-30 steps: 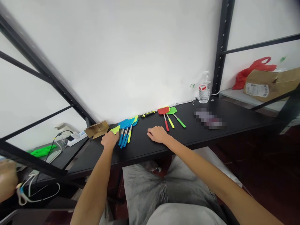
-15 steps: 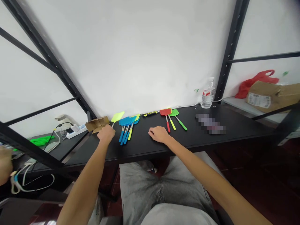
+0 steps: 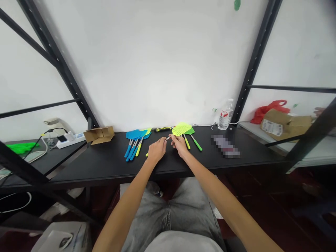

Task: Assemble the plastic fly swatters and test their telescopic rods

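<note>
A yellow-green fly swatter [image 3: 182, 128] lies across both hands at mid-table, its perforated head up to the right. My left hand [image 3: 156, 149] is closed round its handle, whose end peeks out on the left. Near the head, the fingers of my right hand [image 3: 179, 144] pinch the metal shaft. To the left lie several blue fly swatters [image 3: 133, 134] and another yellow-green one [image 3: 139, 149], heads toward the wall. Right of my hands are a green fly swatter [image 3: 197, 144] and a yellow-handled one [image 3: 187, 142]. The red swatter is largely hidden behind my right hand and the held head.
An open cardboard box [image 3: 99, 135] stands at the table's left back. A black-and-yellow cutter [image 3: 162, 129] lies by the wall. Toward the right are a water bottle [image 3: 225, 115] and a pixelated item [image 3: 225, 146]. Black shelf posts [image 3: 252, 63] frame both sides.
My left hand has moved right from beside the cardboard box, carrying the yellow-green fly swatter to mid-table. My right hand, earlier resting on the table, now grips its shaft. The view has shifted slightly.
</note>
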Available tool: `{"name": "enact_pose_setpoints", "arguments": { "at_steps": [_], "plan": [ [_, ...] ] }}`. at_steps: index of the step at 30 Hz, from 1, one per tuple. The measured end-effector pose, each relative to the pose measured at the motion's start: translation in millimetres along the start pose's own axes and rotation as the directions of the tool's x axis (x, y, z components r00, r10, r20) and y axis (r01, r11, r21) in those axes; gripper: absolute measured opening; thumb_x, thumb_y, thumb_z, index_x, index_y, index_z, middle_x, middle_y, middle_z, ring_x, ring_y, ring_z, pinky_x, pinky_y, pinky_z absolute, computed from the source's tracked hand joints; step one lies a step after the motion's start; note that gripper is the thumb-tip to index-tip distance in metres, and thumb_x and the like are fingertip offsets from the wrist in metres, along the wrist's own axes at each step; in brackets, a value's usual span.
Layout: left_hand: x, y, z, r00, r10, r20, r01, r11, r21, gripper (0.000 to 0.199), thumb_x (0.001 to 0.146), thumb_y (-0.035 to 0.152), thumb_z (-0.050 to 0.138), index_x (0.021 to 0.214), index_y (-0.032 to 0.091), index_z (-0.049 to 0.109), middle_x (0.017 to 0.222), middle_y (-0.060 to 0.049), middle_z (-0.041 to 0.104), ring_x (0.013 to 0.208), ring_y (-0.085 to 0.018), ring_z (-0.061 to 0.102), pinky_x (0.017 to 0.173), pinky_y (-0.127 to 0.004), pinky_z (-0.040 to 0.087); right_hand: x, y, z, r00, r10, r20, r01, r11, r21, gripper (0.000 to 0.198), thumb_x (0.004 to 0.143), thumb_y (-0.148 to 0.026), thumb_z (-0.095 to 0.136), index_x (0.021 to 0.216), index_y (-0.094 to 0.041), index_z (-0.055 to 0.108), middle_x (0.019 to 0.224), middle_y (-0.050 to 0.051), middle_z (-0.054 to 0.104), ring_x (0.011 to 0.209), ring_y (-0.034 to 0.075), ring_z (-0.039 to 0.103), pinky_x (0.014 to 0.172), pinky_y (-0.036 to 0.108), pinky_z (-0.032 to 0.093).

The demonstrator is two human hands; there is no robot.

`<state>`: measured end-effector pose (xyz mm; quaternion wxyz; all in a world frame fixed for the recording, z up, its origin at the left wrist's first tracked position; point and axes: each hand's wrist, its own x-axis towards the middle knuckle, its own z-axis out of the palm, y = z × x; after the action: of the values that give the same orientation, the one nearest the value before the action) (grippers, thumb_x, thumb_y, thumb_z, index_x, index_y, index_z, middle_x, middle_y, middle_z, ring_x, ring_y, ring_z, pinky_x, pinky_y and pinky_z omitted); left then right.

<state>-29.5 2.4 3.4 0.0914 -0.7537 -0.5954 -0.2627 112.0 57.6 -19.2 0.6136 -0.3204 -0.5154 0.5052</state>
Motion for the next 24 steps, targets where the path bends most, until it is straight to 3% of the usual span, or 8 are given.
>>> {"name": "enact_pose_setpoints", "arguments": {
  "at_steps": [7,17,20,24],
  "plan": [
    [-4,-3,-2,0.999,-0.030,-0.025,0.032,0.997,0.076,0.038,0.102,0.048,0.032,0.121,0.031,0.061,0.111,-0.006,0.071,0.093,-0.024,0.068,0.069,-0.028,0.039,1,9,1,0.999,-0.014,-0.038,0.012,0.999,-0.050,0.042,0.072,-0.056,0.070,0.082,-0.015,0.071,0.064,0.001,0.060,0.052,0.010,0.046,0.043,0.021,0.029],
    [-5,-9,4,0.995,-0.049,-0.085,0.058,0.992,0.116,0.036,0.103,0.039,0.033,0.107,0.026,0.067,0.098,-0.008,0.071,0.088,-0.023,0.065,0.067,-0.030,0.035,2,11,2,0.988,-0.082,-0.134,0.078,0.997,-0.029,0.041,0.071,-0.054,0.070,0.087,-0.016,0.068,0.072,0.002,0.064,0.053,0.010,0.047,0.042,0.022,0.028],
    [-5,-18,3,0.987,-0.024,-0.158,0.047,0.988,0.145,0.036,0.103,0.035,0.033,0.100,0.024,0.067,0.091,-0.008,0.070,0.086,-0.023,0.064,0.071,-0.033,0.035,2,7,2,0.975,-0.083,-0.204,0.090,0.996,0.024,0.043,0.071,-0.057,0.070,0.086,-0.017,0.066,0.073,0.002,0.063,0.051,0.009,0.046,0.041,0.021,0.027],
    [-7,-23,0,0.972,0.059,-0.228,-0.022,0.987,0.158,0.034,0.103,0.032,0.034,0.100,0.022,0.067,0.094,-0.009,0.069,0.090,-0.023,0.062,0.078,-0.036,0.034,0,1,1,0.978,-0.109,-0.175,0.116,0.993,0.030,0.044,0.071,-0.057,0.071,0.089,-0.017,0.066,0.077,0.003,0.065,0.051,0.008,0.047,0.040,0.020,0.027]
  ]
}}
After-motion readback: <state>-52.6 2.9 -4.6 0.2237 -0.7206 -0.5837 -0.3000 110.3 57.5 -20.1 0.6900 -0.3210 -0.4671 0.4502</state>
